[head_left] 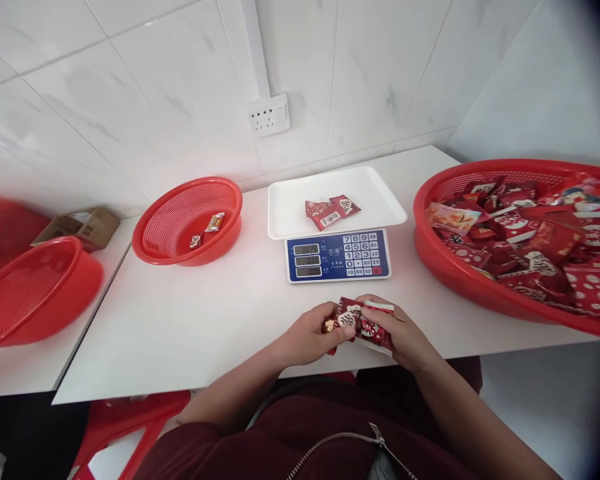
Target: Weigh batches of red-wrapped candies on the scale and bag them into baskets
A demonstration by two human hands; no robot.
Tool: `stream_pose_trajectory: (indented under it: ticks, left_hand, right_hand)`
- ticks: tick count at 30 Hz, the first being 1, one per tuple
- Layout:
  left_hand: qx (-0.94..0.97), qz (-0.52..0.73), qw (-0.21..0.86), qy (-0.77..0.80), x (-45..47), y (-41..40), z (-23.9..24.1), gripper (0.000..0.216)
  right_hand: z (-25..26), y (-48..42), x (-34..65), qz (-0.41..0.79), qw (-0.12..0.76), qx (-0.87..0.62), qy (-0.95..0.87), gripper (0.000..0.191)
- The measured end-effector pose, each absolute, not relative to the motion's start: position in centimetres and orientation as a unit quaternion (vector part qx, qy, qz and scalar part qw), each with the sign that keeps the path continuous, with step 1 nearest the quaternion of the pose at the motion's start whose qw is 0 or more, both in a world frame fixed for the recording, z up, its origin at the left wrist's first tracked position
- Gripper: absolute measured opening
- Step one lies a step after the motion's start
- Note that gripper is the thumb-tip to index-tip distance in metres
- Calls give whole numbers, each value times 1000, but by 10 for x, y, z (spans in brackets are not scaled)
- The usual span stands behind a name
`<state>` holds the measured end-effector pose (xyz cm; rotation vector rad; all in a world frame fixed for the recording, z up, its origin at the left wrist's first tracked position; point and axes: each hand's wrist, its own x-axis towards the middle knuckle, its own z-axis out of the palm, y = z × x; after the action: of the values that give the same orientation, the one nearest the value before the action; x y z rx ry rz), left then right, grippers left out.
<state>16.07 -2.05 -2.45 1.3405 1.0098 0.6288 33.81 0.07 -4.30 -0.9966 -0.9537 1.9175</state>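
Observation:
In front of my body, at the table's front edge, my left hand [313, 333] is closed on a dark red candy packet [349, 319] with white lettering. My right hand [400, 333] grips a red and white packet [373, 330] right beside it, and the two packets touch. Just beyond my hands stands a digital scale [337, 257] with a blue panel and lit number displays. On its white tray [290, 197] lie red packets [333, 212], partly overlapping.
A large red basket [445, 280] heaped with red packets stands at the right. Left of the scale, another red basket [187, 253] holds two small wrapped pieces. Farther left are a red basket [87, 280] and a cardboard box [93, 227]. A wall socket [270, 117] is behind.

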Motion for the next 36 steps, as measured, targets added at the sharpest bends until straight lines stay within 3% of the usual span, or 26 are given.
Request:
stream_pose_trajectory:
  ticks: [7, 13, 15, 22, 29, 31, 36]
  left_hand:
    - [612, 317, 522, 501, 150, 9, -10, 32]
    - [697, 351, 240, 577, 132, 85, 45, 24]
    - [715, 329, 196, 585, 134, 112, 60, 22]
    - [712, 288, 227, 599, 142, 173, 66, 29]
    - [662, 366, 162, 634, 115, 138, 60, 30]
    - [652, 381, 209, 622, 110, 111, 56, 34]
    - [551, 440, 475, 526, 112, 40, 35, 45]
  right_hand:
    - [-59, 7, 346, 748, 409, -383, -357, 24]
    - [-72, 8, 356, 763, 430, -346, -336, 24]
    - [-71, 8, 357, 766, 426, -345, -336, 25]
    - [-67, 8, 355, 763, 422, -331, -360, 29]
    - [-61, 5, 353, 758, 425, -354, -345, 29]
    - [-61, 6, 353, 763, 418, -351, -347, 29]
    - [-65, 10, 356, 778, 397, -346, -344, 27]
